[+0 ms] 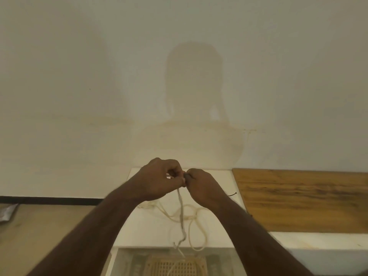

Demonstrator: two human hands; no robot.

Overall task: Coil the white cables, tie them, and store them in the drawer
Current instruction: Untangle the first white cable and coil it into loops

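My left hand (159, 179) and my right hand (201, 186) meet in the air above a white cabinet top (147, 232), fingers curled and pinching the upper end of a white cable (181, 214). The cable hangs straight down from between the fingertips. Loose white cable loops (196, 226) lie tangled on the cabinet top under my hands and spill over its front edge. Below that edge an open drawer (131, 261) shows a woven tan basket-like item (179, 265) inside. What exactly my right fingers pinch is hidden.
A brown wooden board (302, 200) lies on the surface to the right. A small dark tie (232, 194) sits beside my right wrist. A plain wall fills the background, with floor and a dark baseboard (49, 200) at the left.
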